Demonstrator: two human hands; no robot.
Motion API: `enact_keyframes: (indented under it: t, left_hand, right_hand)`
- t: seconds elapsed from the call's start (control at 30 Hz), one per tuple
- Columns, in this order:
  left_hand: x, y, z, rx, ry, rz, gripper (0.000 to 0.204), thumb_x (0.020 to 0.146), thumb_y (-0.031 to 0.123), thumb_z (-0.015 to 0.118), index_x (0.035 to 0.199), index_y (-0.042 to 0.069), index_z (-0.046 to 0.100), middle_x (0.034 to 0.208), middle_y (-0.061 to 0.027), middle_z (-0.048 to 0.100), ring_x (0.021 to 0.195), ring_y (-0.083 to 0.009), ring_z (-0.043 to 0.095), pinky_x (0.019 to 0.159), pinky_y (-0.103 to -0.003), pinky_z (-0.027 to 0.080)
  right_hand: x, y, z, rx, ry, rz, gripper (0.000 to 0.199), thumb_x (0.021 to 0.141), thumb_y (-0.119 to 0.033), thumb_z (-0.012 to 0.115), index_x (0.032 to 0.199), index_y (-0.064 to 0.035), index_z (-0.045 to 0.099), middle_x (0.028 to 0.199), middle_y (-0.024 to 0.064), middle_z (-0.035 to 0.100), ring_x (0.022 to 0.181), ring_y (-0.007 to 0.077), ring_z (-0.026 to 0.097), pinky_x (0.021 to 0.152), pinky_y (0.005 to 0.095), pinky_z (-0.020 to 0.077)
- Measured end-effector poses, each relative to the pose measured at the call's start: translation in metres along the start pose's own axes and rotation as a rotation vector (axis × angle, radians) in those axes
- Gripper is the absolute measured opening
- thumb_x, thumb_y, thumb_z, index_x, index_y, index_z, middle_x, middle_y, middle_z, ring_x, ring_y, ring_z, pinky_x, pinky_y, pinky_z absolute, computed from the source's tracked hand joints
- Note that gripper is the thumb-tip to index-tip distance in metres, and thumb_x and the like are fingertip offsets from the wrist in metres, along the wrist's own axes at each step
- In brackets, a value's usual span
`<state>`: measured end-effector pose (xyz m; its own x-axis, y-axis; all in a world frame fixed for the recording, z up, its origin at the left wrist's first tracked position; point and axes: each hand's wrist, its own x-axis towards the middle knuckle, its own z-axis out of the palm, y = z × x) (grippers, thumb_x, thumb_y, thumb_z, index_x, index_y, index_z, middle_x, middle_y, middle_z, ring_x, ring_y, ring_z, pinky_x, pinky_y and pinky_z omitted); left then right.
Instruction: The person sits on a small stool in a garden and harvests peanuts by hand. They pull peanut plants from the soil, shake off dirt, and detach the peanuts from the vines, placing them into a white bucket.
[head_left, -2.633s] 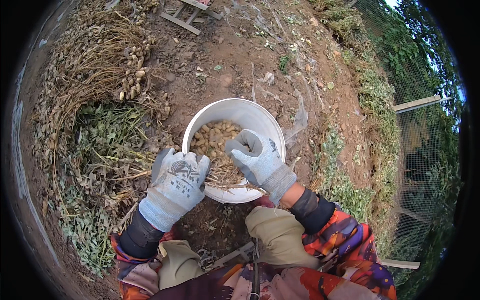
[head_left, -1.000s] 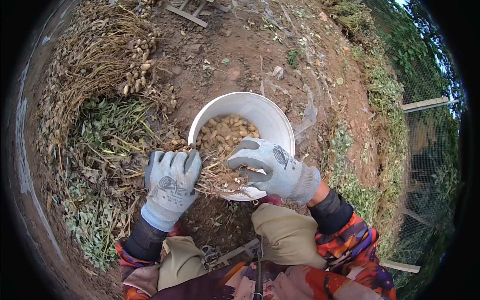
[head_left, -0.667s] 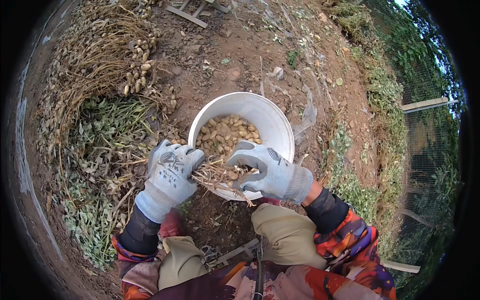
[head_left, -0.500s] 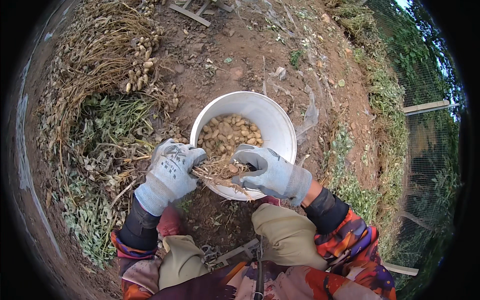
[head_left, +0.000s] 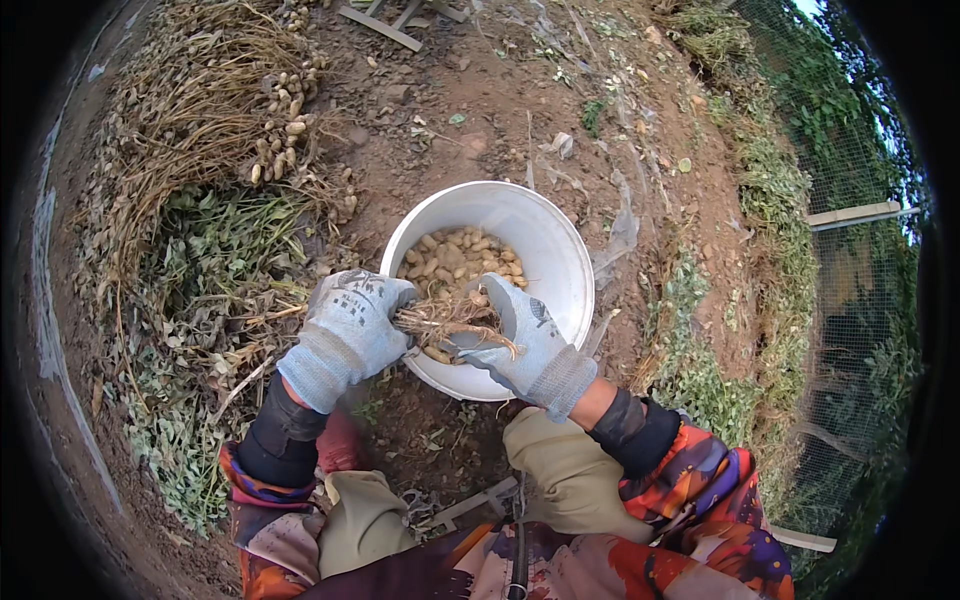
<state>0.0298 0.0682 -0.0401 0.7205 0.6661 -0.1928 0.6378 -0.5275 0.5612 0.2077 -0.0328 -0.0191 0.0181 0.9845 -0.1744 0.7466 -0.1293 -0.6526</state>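
Observation:
A white bucket [head_left: 572, 290] stands in front of my knees, partly filled with tan unshelled peanuts [head_left: 470, 250]. Over its near rim I hold a bunch of dry peanut plants [head_left: 440, 326] by the stems in my left hand [head_left: 352, 318], gloved in light blue-grey and closed. From the other side my right hand [head_left: 530, 338], in a matching glove, curls its fingers and thumb around the stringy roots. Part of what lies between those fingers is hidden. One pale peanut [head_left: 437, 354] shows just under the bunch, between the hands.
To the left lies a long heap of pulled peanut plants [head_left: 200, 130], dry stems and pods on top, with green leaves [head_left: 235, 235] nearer me. A wooden frame [head_left: 385, 25] sits at the far edge. Torn plastic film [head_left: 622, 225] lies right of the bucket; wire mesh fencing [head_left: 850, 300] runs farther right.
My right hand has turned and shifted slightly, its fingers now more around the roots. The left hand has rolled a little and moved slightly up, turning the bunch. The bucket stays put.

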Motion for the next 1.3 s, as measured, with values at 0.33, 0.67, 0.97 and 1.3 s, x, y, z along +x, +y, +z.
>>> enact_keyframes:
  t: [0.33, 0.67, 0.97, 1.3]
  left_hand:
    - [-0.007, 0.010, 0.001, 0.302, 0.391, 0.111, 0.040, 0.062, 0.020, 0.065, 0.099, 0.009, 0.058, 0.086, -0.0087, 0.056, 0.082, -0.0258, 0.055, 0.077, -0.040, 0.040]
    - [-0.053, -0.009, 0.027, 0.662, 0.871, 0.241, 0.023, 0.075, 0.013, 0.054, 0.096, 0.007, 0.062, 0.094, -0.0111, 0.056, 0.086, -0.0274, 0.055, 0.074, -0.044, 0.043]
    - [-0.067, -0.012, 0.035, 0.629, 0.802, 0.245, 0.027, 0.073, 0.012, 0.054, 0.098, 0.009, 0.061, 0.103, -0.0127, 0.054, 0.093, -0.0294, 0.053, 0.077, -0.046, 0.041]
    - [-0.052, -0.011, 0.033, 0.306, 0.562, 0.138, 0.040, 0.074, 0.026, 0.056, 0.112, 0.011, 0.053, 0.111, -0.0091, 0.052, 0.109, -0.0298, 0.045, 0.091, -0.048, 0.033]
  right_hand:
    - [0.014, -0.016, -0.017, 0.174, -0.009, -0.015, 0.046, 0.072, -0.003, 0.060, 0.116, -0.0033, 0.045, 0.108, 0.0151, 0.056, 0.101, 0.0254, 0.056, 0.086, 0.0370, 0.0444]
    - [0.016, 0.000, -0.048, -0.579, 0.025, -0.180, 0.041, 0.075, -0.018, 0.059, 0.115, -0.0096, 0.050, 0.108, 0.0170, 0.054, 0.100, 0.0329, 0.052, 0.082, 0.0415, 0.0422]
    - [0.026, -0.011, -0.057, 0.392, 0.417, -0.034, 0.038, 0.079, -0.013, 0.056, 0.114, -0.0005, 0.051, 0.112, 0.0132, 0.054, 0.103, 0.0239, 0.052, 0.090, 0.0338, 0.0397]
    - [0.030, -0.074, 0.010, -0.597, -0.262, -0.629, 0.084, 0.063, -0.024, 0.072, 0.136, -0.0166, 0.031, 0.138, 0.0196, 0.024, 0.115, 0.0362, 0.039, 0.088, 0.0461, 0.0387]
